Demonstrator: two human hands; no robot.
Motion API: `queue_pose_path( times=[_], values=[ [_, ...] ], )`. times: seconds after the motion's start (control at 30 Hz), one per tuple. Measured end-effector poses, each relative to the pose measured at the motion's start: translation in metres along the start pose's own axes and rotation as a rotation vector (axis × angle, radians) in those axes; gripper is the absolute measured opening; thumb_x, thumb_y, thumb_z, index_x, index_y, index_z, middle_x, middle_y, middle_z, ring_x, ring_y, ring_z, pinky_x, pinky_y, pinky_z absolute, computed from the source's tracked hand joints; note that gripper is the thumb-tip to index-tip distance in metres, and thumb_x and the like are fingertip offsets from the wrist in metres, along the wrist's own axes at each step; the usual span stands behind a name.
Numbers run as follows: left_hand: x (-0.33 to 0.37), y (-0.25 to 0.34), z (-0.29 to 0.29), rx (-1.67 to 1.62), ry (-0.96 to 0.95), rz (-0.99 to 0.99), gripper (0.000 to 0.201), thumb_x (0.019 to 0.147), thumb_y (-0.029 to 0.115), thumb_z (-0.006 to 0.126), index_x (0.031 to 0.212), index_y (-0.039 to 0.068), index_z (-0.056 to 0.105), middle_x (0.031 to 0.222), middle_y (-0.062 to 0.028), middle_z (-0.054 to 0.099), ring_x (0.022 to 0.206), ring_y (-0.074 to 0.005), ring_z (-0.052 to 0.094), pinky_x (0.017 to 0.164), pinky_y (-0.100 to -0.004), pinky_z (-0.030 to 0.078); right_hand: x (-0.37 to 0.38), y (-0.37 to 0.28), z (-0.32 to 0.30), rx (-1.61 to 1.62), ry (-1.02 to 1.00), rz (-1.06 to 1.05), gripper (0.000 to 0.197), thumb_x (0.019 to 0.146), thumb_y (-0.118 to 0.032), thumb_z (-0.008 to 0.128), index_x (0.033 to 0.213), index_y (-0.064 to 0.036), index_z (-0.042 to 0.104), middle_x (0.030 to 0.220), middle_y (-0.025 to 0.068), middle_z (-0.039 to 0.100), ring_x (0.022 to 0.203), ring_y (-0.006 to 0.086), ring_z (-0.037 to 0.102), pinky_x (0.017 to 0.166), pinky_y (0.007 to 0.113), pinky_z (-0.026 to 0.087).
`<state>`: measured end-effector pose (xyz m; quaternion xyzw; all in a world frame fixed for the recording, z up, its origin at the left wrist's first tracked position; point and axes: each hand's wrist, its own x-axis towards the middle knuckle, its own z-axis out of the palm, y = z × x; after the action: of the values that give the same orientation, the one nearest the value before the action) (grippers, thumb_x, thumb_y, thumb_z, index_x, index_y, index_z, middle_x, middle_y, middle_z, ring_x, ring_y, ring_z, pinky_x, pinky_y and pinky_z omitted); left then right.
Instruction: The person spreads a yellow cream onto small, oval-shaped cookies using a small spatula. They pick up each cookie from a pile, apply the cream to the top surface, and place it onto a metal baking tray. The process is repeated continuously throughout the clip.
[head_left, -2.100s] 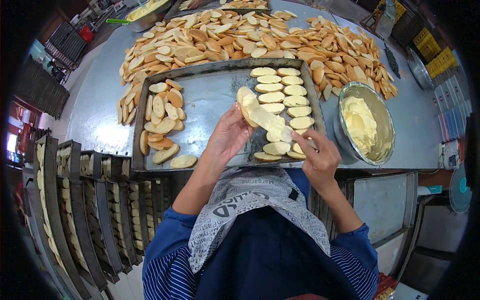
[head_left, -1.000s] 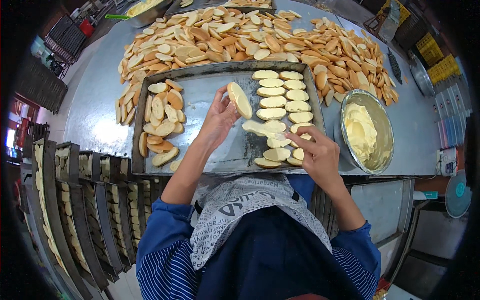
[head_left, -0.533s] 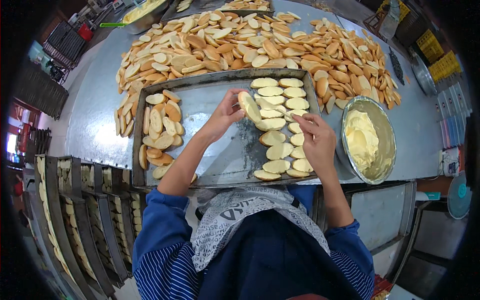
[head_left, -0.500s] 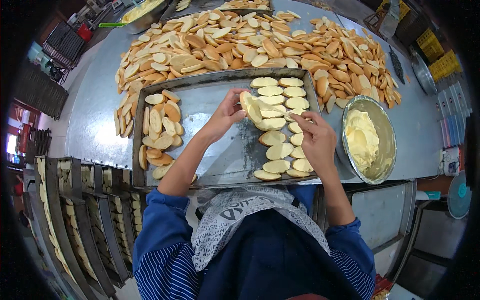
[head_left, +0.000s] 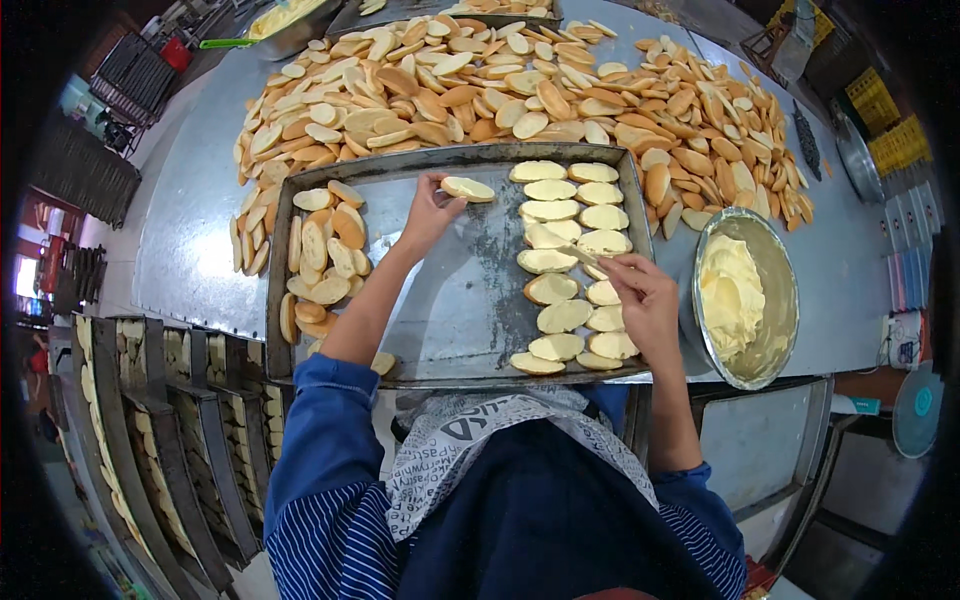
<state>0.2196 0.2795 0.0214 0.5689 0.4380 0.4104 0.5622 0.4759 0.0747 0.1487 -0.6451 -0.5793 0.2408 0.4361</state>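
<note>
My left hand point(head_left: 432, 212) pinches one end of an oval bread slice point(head_left: 468, 189), whose upper face is coated with pale yellow cream. It holds the slice over the far middle of a metal tray point(head_left: 430, 310). In my right hand point(head_left: 640, 295) is a spreading knife point(head_left: 580, 254), its blade above the coated slices point(head_left: 548, 210) that lie in two columns along the tray's right side. Some nearer slices point(head_left: 550, 289) there look plain or thinly covered. Uncoated slices point(head_left: 328, 262) are heaped at the tray's left end.
A large pile of bread slices point(head_left: 430, 100) spreads across the metal table point(head_left: 190, 220) behind the tray. Right of the tray stands a tilted steel bowl of yellow cream point(head_left: 730, 290). Another cream bowl point(head_left: 290, 22) with a green handle is far left. Racked trays point(head_left: 150, 440) stand below left.
My left hand has drawn the slice left, apart from the knife, and turned it coated side up. The knife in my right hand has dropped slightly nearer me.
</note>
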Motion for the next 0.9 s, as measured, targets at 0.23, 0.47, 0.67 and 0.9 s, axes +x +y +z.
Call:
queue_pose_path(
  times=[0.23, 0.47, 0.67, 0.9],
  values=[
    [0.030, -0.017, 0.014, 0.469, 0.161, 0.230, 0.045, 0.071, 0.001, 0.072, 0.108, 0.001, 0.048, 0.100, -0.0126, 0.053, 0.075, -0.0201, 0.061, 0.071, -0.0304, 0.052, -0.015, 0.011, -0.015, 0.114, 0.070, 0.090, 0.021, 0.084, 0.005, 0.055, 0.101, 0.0025, 0.067, 0.090, 0.0073, 0.063, 0.081, 0.0110, 0.057, 0.071, 0.021, 0.043],
    [0.023, -0.015, 0.024, 0.671, 0.415, 0.258, 0.050, 0.067, 0.008, 0.077, 0.109, 0.001, 0.051, 0.100, -0.0143, 0.053, 0.080, -0.0261, 0.058, 0.070, -0.0351, 0.050, -0.025, 0.022, -0.019, 0.170, 0.041, 0.163, 0.021, 0.084, 0.005, 0.056, 0.103, 0.0049, 0.065, 0.094, 0.0062, 0.063, 0.084, 0.0111, 0.056, 0.074, 0.021, 0.042],
    [-0.026, 0.041, -0.054, 1.242, 0.496, 0.291, 0.048, 0.072, 0.019, 0.071, 0.108, 0.000, 0.046, 0.103, -0.0218, 0.051, 0.098, -0.0367, 0.052, 0.081, -0.0450, 0.046, -0.029, 0.033, -0.023, 0.288, 0.070, 0.197, 0.021, 0.086, 0.002, 0.057, 0.105, 0.0024, 0.066, 0.096, 0.0027, 0.062, 0.071, 0.0050, 0.049, 0.062, 0.018, 0.038],
    [-0.043, 0.043, -0.126, 1.546, 0.415, -0.223, 0.038, 0.075, 0.023, 0.068, 0.103, 0.003, 0.051, 0.102, -0.0172, 0.058, 0.096, -0.0342, 0.056, 0.074, -0.0431, 0.050, -0.024, 0.025, -0.015, 0.315, 0.030, 0.206, 0.022, 0.086, 0.001, 0.058, 0.106, 0.0007, 0.066, 0.098, 0.0014, 0.061, 0.059, 0.0024, 0.041, 0.050, 0.017, 0.033]
  ],
)
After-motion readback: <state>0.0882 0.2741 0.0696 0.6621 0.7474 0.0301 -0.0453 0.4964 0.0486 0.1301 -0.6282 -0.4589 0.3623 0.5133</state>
